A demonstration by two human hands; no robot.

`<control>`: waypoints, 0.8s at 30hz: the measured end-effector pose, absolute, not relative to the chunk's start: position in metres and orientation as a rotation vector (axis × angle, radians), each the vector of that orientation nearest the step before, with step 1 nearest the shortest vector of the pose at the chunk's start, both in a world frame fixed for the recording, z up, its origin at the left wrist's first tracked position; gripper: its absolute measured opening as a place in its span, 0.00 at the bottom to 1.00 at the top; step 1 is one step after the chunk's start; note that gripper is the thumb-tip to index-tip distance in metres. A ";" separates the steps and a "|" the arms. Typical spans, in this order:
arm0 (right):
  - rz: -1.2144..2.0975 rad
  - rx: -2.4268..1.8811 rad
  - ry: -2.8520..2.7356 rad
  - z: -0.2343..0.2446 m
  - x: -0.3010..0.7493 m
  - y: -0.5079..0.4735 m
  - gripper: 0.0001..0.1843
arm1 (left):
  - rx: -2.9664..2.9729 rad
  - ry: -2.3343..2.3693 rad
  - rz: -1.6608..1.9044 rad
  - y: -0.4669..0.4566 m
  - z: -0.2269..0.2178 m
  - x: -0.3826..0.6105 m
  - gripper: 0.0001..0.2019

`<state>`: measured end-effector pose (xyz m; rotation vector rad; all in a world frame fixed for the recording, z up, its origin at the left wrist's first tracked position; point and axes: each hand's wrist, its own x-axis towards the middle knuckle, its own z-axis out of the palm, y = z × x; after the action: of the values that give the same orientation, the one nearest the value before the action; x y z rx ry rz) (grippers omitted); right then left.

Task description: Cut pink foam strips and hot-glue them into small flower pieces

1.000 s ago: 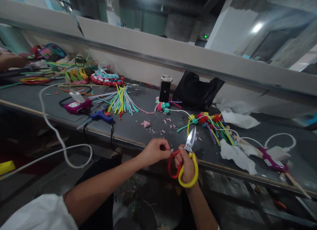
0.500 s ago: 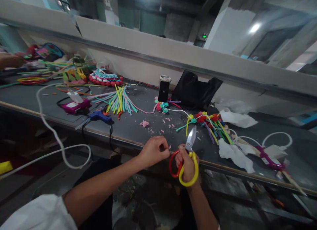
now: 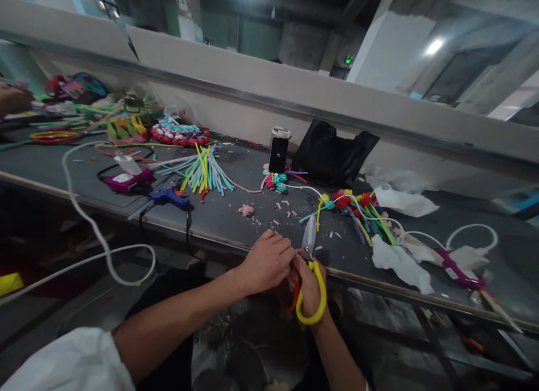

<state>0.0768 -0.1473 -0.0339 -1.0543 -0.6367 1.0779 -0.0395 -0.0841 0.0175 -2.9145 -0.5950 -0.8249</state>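
My right hand (image 3: 310, 287) holds a pair of scissors (image 3: 309, 242), its blades closed and pointing away over the table edge. One handle loop is yellow, the other red and partly covered by my fingers. Against it rests my left hand (image 3: 270, 263), back upward, fingers curled in; whatever lies in them is hidden. Just beyond my hands, a pink fluffy flower (image 3: 246, 210) lies on the dark table (image 3: 219, 219) among small pink clippings (image 3: 288, 213).
Fuzzy-stem flowers (image 3: 349, 200) and crumpled white paper (image 3: 402, 267) are at right. A phone (image 3: 278, 155) stands before a black bag (image 3: 332, 152). Leftward lie pipe cleaners (image 3: 206, 172), a blue glue gun (image 3: 170, 197) and a white cable (image 3: 84, 214). Another person's hand (image 3: 14, 100) shows far left.
My left hand has moved right and turned over to meet my right hand. The scissors have shifted slightly left, and their blades have come closer together.
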 end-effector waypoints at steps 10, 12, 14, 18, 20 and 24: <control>0.908 -1.191 -0.869 -0.015 0.084 -0.158 0.12 | -3.764 -1.588 -1.425 -0.069 0.017 -0.043 0.08; 0.850 -1.237 -0.941 -0.014 0.083 -0.160 0.12 | -3.824 -1.614 -1.439 -0.068 0.015 -0.043 0.07; 0.802 -1.283 -0.992 -0.013 0.082 -0.161 0.12 | -3.846 -1.647 -1.407 -0.069 0.014 -0.042 0.07; 0.711 -1.369 -1.068 -0.011 0.081 -0.164 0.13 | -3.850 -1.624 -1.445 -0.069 0.012 -0.042 0.05; 0.677 -1.399 -1.100 -0.010 0.081 -0.164 0.14 | -3.889 -1.593 -1.488 -0.068 0.012 -0.043 0.04; 0.635 -1.438 -1.125 -0.011 0.080 -0.163 0.15 | -3.996 -1.593 -1.480 -0.068 0.016 -0.045 0.05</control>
<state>0.0801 -0.1633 -0.0105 -1.4380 -1.1253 0.6348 -0.0450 -0.0677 0.0160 -3.9964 -1.5926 -1.4800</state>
